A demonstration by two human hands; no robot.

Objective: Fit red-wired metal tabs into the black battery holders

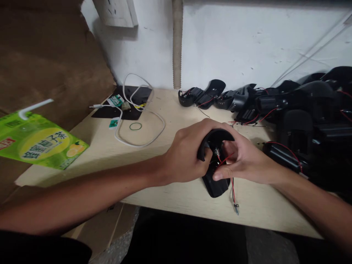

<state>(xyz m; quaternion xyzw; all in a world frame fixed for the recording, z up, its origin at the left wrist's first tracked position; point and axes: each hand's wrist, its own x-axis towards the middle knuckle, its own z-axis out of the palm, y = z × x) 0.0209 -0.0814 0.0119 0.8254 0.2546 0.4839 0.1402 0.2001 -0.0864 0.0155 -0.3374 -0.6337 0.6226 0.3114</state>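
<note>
My left hand (184,154) grips a black plastic shell part (216,185) from its left side, just above the pale wooden tabletop (170,121). My right hand (243,159) pinches into the shell's open middle, where red and black wires (233,187) come out and hang down to a small metal end near the table's front edge. The shell's inside is mostly hidden by my fingers.
A heap of similar black shell parts with red wires (299,117) fills the right and back of the table. A white cable (137,110), a green rubber band (135,126) and a black pad (123,104) lie at back left. A green drink carton with a straw (38,141) sits at far left.
</note>
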